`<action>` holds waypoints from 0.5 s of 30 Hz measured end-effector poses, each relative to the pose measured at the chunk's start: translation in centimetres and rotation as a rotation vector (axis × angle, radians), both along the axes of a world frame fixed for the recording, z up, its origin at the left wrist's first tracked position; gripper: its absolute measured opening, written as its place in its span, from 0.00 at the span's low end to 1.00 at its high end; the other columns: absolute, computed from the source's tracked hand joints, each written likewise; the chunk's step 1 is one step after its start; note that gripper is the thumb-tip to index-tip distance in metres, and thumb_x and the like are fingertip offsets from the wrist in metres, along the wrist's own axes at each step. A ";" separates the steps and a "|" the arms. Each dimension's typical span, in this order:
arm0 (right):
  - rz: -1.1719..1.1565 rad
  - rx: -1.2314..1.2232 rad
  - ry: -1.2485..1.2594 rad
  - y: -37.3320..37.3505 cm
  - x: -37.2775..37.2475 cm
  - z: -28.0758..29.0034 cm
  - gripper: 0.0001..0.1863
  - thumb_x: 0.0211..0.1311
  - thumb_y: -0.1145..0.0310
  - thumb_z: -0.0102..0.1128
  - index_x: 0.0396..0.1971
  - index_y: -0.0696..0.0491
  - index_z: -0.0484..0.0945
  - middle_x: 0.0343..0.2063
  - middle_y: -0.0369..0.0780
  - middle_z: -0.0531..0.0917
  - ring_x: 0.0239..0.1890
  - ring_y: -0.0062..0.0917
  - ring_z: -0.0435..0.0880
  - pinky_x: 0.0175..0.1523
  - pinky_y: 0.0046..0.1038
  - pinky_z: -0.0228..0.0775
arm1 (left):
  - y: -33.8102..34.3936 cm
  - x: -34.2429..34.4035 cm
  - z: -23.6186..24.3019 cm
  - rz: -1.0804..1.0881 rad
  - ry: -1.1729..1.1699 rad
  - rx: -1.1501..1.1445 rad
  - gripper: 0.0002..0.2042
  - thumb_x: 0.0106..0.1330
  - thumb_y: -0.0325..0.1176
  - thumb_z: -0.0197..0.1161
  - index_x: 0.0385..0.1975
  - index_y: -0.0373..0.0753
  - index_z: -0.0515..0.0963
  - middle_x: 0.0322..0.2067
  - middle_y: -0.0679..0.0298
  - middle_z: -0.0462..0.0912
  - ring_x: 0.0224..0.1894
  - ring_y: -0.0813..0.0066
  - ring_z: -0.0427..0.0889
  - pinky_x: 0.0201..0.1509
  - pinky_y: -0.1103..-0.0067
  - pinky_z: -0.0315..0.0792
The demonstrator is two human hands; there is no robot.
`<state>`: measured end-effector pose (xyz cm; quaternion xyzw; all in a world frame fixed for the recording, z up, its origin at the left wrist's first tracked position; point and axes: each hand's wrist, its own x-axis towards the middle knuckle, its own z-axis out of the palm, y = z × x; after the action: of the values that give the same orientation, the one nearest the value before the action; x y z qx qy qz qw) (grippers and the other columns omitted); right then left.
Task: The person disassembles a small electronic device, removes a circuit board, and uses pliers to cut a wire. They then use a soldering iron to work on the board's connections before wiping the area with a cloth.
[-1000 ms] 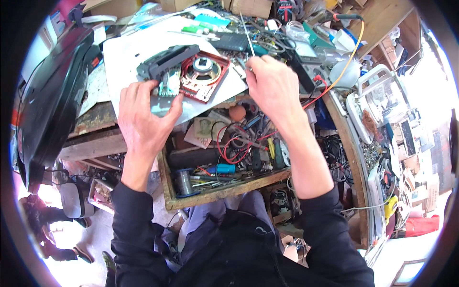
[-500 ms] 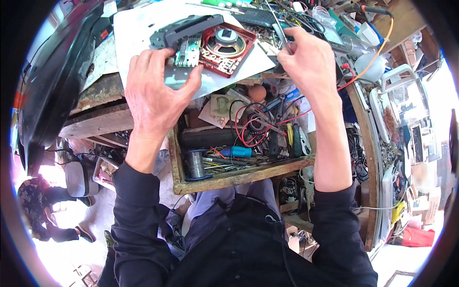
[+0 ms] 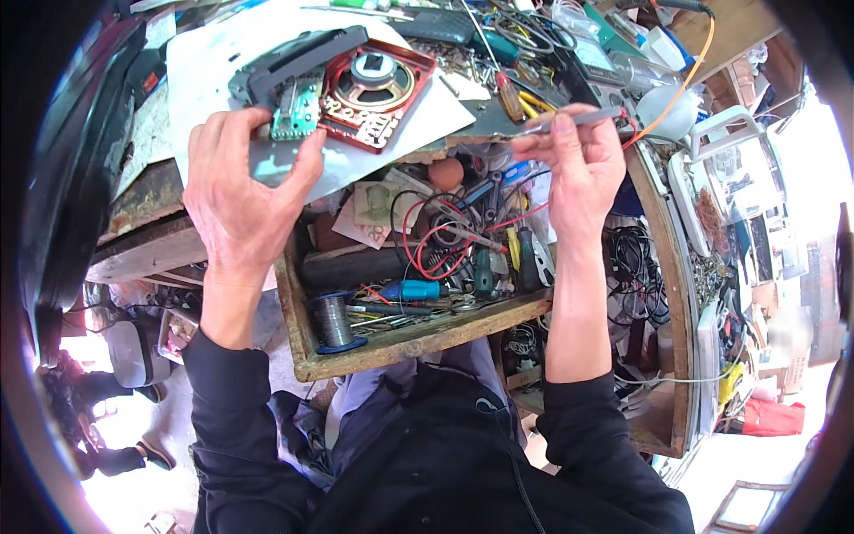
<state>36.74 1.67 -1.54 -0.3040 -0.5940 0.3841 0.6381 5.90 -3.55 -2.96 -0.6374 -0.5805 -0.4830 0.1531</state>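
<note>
A small green circuit board lies on white paper, between the thumb and fingertips of my left hand, which grips its edges. Beside it sits an open red radio casing with a round speaker inside. A black casing part leans behind the board. Out to the right, over the drawer's far corner, my right hand is closed on slim grey tweezers, held nearly level with the thin tips toward the left. A screwdriver with a reddish-brown handle lies left of that hand.
An open wooden drawer juts out below the bench, holding a solder spool, a blue-handled tool, red wires and banknotes. Tools and cables crowd the bench's back. A black object stands left. An orange cable hangs at the right.
My right hand has turned palm-up and dropped slightly, and the tweezers now lie level. The whole view has shifted, so the bench sits further left. My left hand stays at the board.
</note>
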 end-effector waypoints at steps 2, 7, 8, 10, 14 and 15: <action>-0.034 -0.071 0.004 -0.3 0.4 -1.3 0.09 0.78 0.73 0.62 0.49 0.60 0.76 0.38 0.47 0.88 0.35 0.33 0.93 0.41 0.33 0.89 | 0.2 -0.1 0.0 -0.010 0.011 0.029 0.20 0.55 0.40 0.81 0.40 0.35 0.81 0.36 0.57 0.82 0.39 0.57 0.81 0.45 0.66 0.77; 0.130 -0.128 0.062 -1.0 -0.9 -1.8 0.09 0.70 0.82 0.66 0.48 0.63 0.82 0.43 0.49 0.90 0.43 0.35 0.93 0.49 0.34 0.90 | 0.2 -0.2 0.1 -0.041 -0.009 0.026 0.20 0.52 0.37 0.80 0.39 0.35 0.81 0.35 0.56 0.80 0.40 0.56 0.80 0.44 0.65 0.76; 0.177 -0.123 0.065 -1.0 -1.3 -1.5 0.09 0.70 0.83 0.65 0.48 0.64 0.83 0.43 0.48 0.91 0.43 0.35 0.93 0.50 0.34 0.89 | 0.1 -0.3 0.3 -0.032 -0.007 0.005 0.20 0.52 0.37 0.80 0.39 0.35 0.81 0.36 0.56 0.80 0.41 0.56 0.80 0.45 0.65 0.76; 0.264 -0.046 0.054 -1.3 -2.4 -0.7 0.11 0.66 0.87 0.67 0.46 0.64 0.86 0.44 0.47 0.90 0.45 0.32 0.92 0.52 0.31 0.87 | 0.0 -0.4 0.2 -0.043 -0.004 0.026 0.20 0.52 0.37 0.79 0.41 0.34 0.81 0.37 0.55 0.80 0.41 0.55 0.80 0.45 0.65 0.76; 0.216 0.069 -0.077 -1.6 -5.6 1.2 0.12 0.61 0.88 0.70 0.42 0.61 0.89 0.42 0.44 0.90 0.41 0.23 0.89 0.45 0.23 0.80 | 0.0 -0.3 0.4 -0.045 -0.011 -0.005 0.21 0.52 0.36 0.79 0.43 0.34 0.81 0.40 0.55 0.81 0.43 0.54 0.80 0.47 0.64 0.77; 0.190 0.129 -0.140 -1.6 -6.6 1.8 0.11 0.60 0.87 0.71 0.41 0.60 0.89 0.41 0.43 0.90 0.41 0.23 0.89 0.45 0.23 0.80 | 0.0 -0.2 0.5 -0.048 -0.013 -0.005 0.21 0.52 0.35 0.79 0.43 0.34 0.81 0.41 0.55 0.81 0.43 0.54 0.80 0.47 0.64 0.77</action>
<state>30.16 0.03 0.26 -0.2309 -0.6867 0.3819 0.5739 5.68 -3.57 -2.43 -0.6483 -0.5672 -0.4894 0.1361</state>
